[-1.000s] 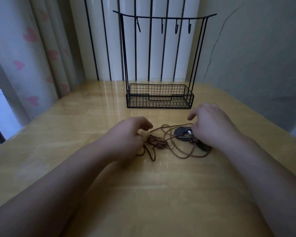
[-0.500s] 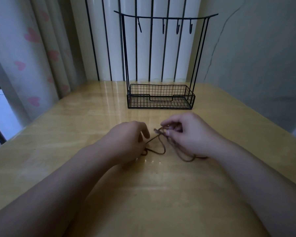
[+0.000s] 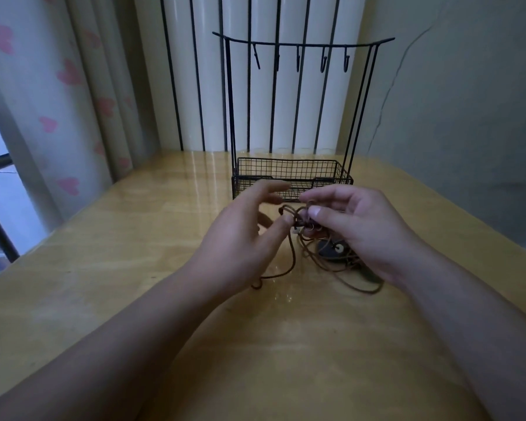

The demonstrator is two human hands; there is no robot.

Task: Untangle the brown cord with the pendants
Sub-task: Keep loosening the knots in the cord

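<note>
Above yellow counter, right hand pinches the brown cord knot; left hand touches it, fingers loose; loops trail below both.

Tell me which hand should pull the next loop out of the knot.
Left, probably. The right hand already pinches the knot of the brown cord and lifts it off the table, anchoring it. The left hand has its thumb at the knot and its fingers free.
</note>
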